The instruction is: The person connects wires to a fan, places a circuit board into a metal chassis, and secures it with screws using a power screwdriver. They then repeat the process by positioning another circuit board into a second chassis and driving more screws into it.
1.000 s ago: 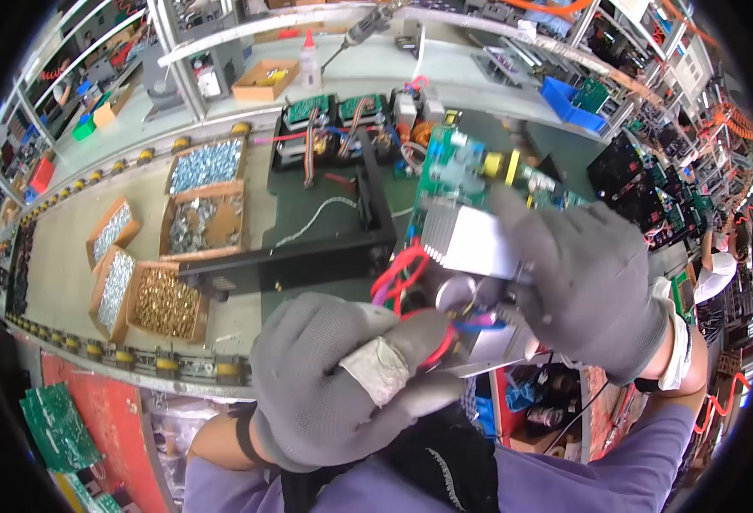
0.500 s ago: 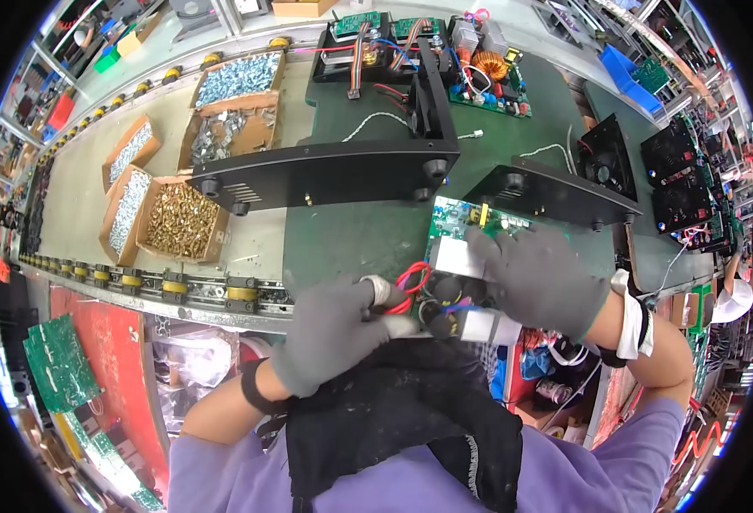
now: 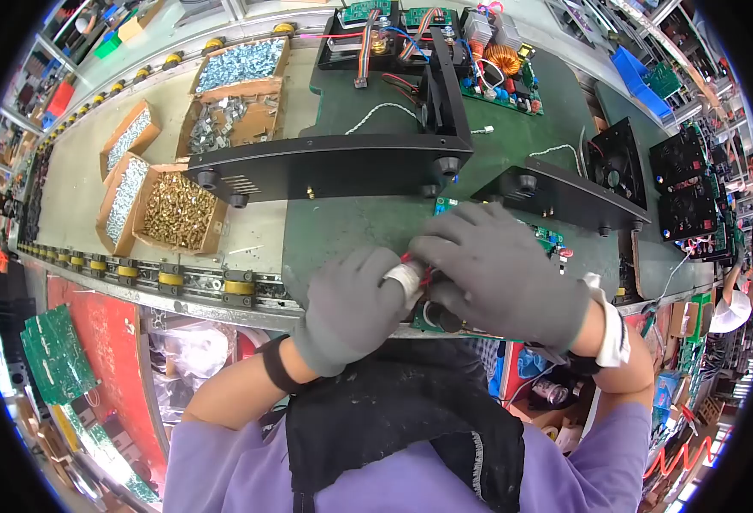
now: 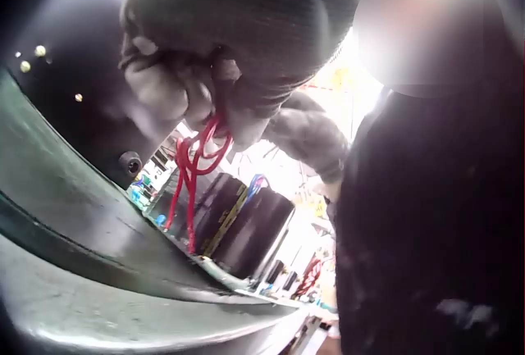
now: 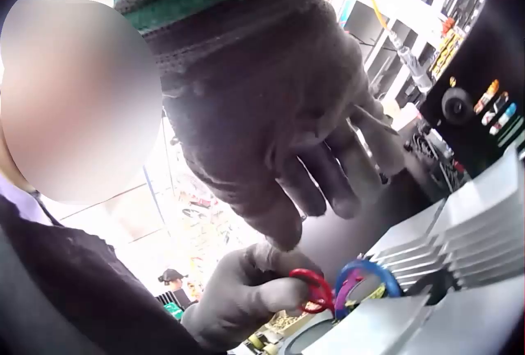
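Observation:
My gloved left hand (image 3: 355,299) pinches a looped red wire (image 4: 189,170) between thumb and fingers, white tape wrapped on one fingertip. The wire rises from a green circuit board (image 3: 553,239) at the bench's front edge, largely covered by my hands in the head view. Fat black capacitors (image 4: 256,232) stand on that board below the wire in the left wrist view. Over the board, close beside the left fingertips, is my gloved right hand (image 3: 513,278). Its fingers (image 5: 316,179) bend loosely with nothing between them, above a finned metal heat sink (image 5: 484,224) and blue wire (image 5: 381,273).
Behind the hands stand a black chassis panel (image 3: 325,167) and another black panel with a fan (image 3: 611,175). Cardboard boxes of brass screws (image 3: 176,209) and silver screws (image 3: 240,64) lie left. Another circuit board with a copper coil (image 3: 503,60) sits behind.
The head view has shifted, bringing the board down to the front edge. My right hand has moved left off the heat sink toward my left fingers. The left hand keeps the red wire.

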`<move>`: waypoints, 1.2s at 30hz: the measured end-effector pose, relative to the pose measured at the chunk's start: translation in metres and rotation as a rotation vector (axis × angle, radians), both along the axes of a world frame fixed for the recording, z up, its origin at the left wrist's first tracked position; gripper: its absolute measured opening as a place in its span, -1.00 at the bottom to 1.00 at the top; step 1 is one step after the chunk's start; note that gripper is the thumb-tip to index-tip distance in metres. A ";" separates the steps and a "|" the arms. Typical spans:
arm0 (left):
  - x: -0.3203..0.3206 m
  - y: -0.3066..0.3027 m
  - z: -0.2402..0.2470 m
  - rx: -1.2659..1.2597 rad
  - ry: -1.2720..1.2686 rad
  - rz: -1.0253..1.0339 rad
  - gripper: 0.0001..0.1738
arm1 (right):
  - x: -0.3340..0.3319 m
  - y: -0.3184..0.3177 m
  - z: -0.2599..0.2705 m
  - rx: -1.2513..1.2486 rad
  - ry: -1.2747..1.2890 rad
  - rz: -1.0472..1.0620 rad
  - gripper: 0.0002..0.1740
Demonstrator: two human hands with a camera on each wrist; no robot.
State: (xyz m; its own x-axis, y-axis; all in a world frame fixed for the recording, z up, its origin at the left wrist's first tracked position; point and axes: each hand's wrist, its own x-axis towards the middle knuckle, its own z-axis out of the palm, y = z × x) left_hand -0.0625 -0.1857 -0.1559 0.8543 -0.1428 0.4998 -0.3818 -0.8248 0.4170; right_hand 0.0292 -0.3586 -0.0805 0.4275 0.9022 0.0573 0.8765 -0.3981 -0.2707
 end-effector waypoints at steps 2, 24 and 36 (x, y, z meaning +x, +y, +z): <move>0.001 -0.002 -0.002 0.136 -0.087 -0.012 -0.80 | 0.004 0.004 -0.014 -0.014 0.027 0.051 -0.56; 0.007 0.015 0.007 -0.521 0.325 0.110 -0.77 | 0.021 -0.003 0.015 0.741 0.420 -0.052 -0.88; 0.015 -0.008 -0.007 -0.038 0.123 0.088 -0.79 | 0.017 0.013 -0.010 -0.233 0.003 -0.115 -0.84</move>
